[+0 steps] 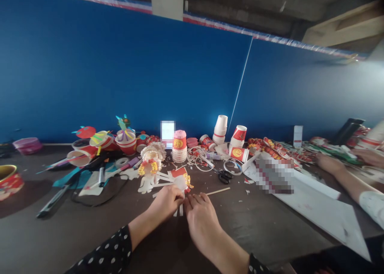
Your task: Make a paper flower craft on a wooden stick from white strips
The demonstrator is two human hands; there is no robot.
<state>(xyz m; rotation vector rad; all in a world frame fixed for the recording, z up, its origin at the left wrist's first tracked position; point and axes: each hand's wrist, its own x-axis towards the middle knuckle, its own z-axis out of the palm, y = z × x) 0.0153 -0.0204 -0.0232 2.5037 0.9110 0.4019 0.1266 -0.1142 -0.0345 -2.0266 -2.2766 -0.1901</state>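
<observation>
The two hands were near each other, low over the tabletop [240,226]. The left hand [168,202] had its fingers bent at the white paper piece [180,183], which lay just beyond it; I could not tell if they gripped it. The right hand [203,215] was palm down with fingers close together, and what was under them was hidden. Near its fingertips lay a thin stick [218,191]. Farther out were black scissors [224,178] and a stack of cups [179,144].
</observation>
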